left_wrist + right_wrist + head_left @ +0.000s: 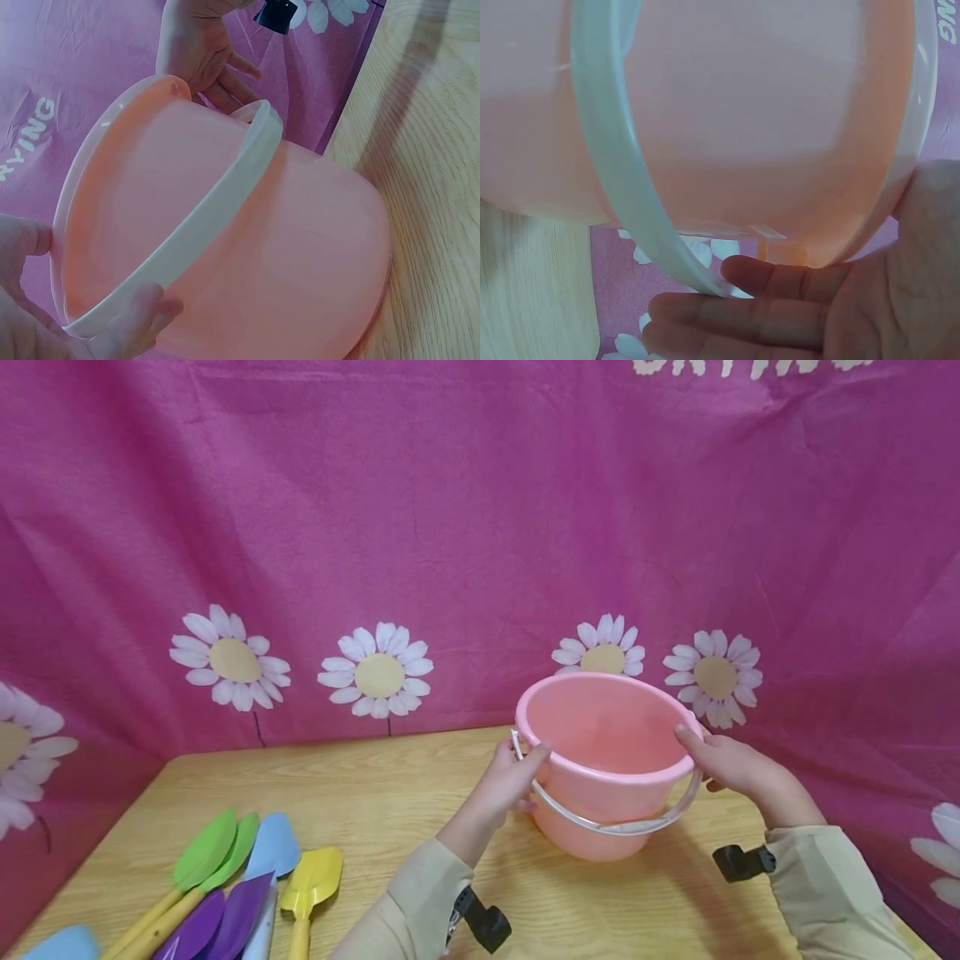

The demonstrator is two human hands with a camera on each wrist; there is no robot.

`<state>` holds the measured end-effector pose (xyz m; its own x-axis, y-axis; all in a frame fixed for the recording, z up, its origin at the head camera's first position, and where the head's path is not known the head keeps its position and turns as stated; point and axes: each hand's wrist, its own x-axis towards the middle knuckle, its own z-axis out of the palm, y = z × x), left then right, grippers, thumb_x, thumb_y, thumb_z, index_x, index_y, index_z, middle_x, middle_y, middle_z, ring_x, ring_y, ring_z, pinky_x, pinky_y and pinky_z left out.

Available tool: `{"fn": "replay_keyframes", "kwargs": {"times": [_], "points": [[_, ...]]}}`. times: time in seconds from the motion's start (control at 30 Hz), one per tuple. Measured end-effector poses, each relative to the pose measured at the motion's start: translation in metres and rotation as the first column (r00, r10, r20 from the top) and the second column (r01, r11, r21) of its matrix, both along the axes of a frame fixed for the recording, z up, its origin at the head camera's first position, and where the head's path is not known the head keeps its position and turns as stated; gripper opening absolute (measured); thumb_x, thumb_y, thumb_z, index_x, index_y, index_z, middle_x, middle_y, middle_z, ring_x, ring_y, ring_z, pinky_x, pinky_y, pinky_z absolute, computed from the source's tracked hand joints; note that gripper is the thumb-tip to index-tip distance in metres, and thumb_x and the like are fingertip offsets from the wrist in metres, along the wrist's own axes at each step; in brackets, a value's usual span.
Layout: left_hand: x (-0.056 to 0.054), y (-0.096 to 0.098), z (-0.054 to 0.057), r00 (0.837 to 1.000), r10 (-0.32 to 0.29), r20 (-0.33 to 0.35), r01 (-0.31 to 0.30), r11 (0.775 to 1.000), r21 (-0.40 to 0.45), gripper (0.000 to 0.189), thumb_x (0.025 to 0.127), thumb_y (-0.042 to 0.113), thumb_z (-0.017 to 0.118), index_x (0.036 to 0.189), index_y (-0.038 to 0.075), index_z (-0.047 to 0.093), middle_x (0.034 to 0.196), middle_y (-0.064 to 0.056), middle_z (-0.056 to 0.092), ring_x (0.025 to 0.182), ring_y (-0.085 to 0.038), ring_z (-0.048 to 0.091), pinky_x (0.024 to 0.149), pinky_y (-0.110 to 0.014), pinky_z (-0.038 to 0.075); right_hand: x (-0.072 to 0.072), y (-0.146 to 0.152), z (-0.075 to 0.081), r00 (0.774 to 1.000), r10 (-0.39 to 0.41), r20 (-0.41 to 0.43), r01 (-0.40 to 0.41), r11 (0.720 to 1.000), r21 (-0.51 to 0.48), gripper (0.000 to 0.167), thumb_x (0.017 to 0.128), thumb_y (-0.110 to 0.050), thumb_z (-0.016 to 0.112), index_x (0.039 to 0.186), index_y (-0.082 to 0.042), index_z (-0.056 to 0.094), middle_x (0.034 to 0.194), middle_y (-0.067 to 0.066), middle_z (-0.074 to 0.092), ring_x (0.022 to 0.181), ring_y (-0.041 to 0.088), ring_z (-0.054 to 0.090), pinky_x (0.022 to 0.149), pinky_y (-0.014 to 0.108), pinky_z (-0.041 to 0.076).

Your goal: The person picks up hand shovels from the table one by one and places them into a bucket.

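Note:
A pink bucket (pixel 600 793) stands on the wooden table, right of centre, tilted slightly, its open mouth facing up. My left hand (pixel 504 783) grips the left side of its rim, thumb over the edge and fingers beneath. On the opposite side my right hand (pixel 742 768) holds the rim, its thumb on top. A white handle (pixel 630 828) hangs down across the bucket's front. In the left wrist view the fingers of the left hand (pixel 45 315) lie by the handle's end. The right wrist view shows the right hand's (pixel 870 307) fingers stretched below the rim, beside the handle.
At the table's front left lie green shovels (pixel 206 852), purple shovels (pixel 238 906), a blue shovel (pixel 274 845) and a yellow shovel (pixel 311 878). Another blue piece (pixel 66 943) is cut off by the frame. A magenta cloth (pixel 465 543) with daisies hangs behind the table (pixel 420 793).

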<state>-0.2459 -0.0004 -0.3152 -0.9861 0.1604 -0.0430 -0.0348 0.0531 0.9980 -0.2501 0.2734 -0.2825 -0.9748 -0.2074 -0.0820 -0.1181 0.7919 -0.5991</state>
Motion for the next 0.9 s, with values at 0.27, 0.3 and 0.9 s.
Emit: {"fn": "replay_keyframes", "kwargs": {"times": [0.27,0.3,0.9], "points": [[-0.001,-0.005,-0.002,1.000,-0.013,0.010,0.013,1.000,-0.023,0.067,0.085,0.038,0.053,0.131,-0.002,0.025,0.111,-0.017,0.048,0.091,-0.028,0.055,0.070,-0.046,0.049,-0.001,-0.001,-0.001,1.000,0.004,-0.003,-0.004,1.000,-0.007,0.067,0.096,-0.042,0.015,0.121,0.017,0.035,0.091,0.019,0.058,0.081,0.029,0.056,0.069,0.041,0.048],[-0.002,-0.005,-0.002,1.000,-0.014,0.004,0.014,1.000,-0.024,0.066,0.086,0.038,0.053,0.131,-0.002,0.025,0.112,-0.016,0.048,0.090,-0.027,0.055,0.070,-0.046,0.049,-0.001,-0.001,-0.001,1.000,0.004,-0.003,-0.004,1.000,-0.008,0.067,0.096,-0.041,0.015,0.121,0.017,0.035,0.091,0.019,0.059,0.082,0.029,0.056,0.069,0.041,0.048],[0.002,-0.030,-0.020,0.993,-0.073,-0.097,0.056,0.985,-0.165,0.059,0.084,0.036,0.058,0.125,-0.003,0.042,0.108,-0.015,0.053,0.094,-0.026,0.055,0.066,-0.040,0.049,0.001,-0.002,-0.003,1.000,0.021,-0.020,-0.021,0.999,-0.031,0.067,0.096,-0.042,0.016,0.129,0.016,0.023,0.098,0.023,0.055,0.086,0.030,0.053,0.069,0.040,0.047]]}}
